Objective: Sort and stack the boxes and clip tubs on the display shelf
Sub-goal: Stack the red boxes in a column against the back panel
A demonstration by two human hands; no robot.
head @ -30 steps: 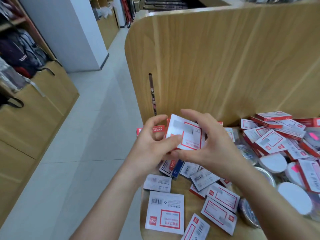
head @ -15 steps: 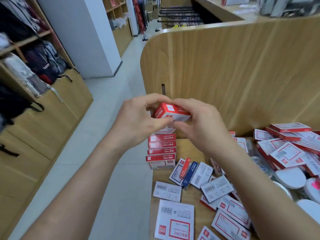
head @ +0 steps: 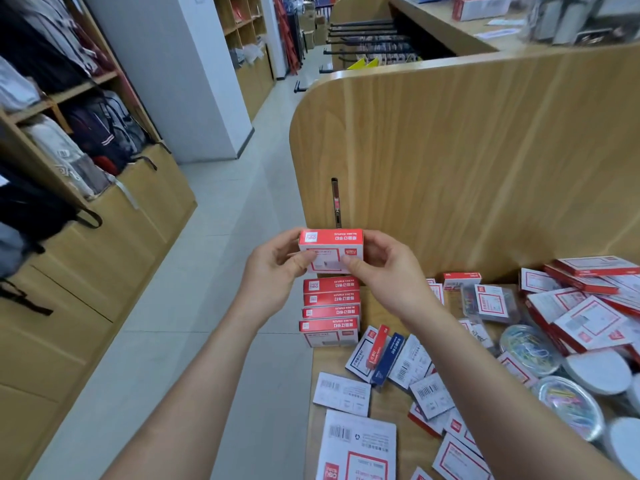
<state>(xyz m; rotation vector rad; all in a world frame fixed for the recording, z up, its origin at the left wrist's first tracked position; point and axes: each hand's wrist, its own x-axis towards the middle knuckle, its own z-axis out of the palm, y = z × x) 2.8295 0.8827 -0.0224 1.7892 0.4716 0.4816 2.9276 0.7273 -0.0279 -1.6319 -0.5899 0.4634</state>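
Note:
Both hands hold one red-and-white staple box (head: 330, 249) just above a stack of like boxes (head: 330, 311) at the shelf's far left corner. My left hand (head: 273, 278) pinches its left end, my right hand (head: 388, 271) its right end. The box is level with its red edge up, a small gap over the stack. Loose boxes (head: 429, 396) lie scattered on the wooden display shelf (head: 332, 362). Round clip tubs (head: 568, 407) with clear or white lids sit at the right.
A tall wooden back panel (head: 467, 161) rises behind the shelf. A heap of red-and-white boxes (head: 588, 306) fills the far right. Left of the shelf edge is a tiled aisle (head: 207, 271), with bag shelves (head: 69, 150) beyond.
The box went from tilted, face towards me, to level with its red edge up. Both hands raised it and now hold it over the stack at the back left.

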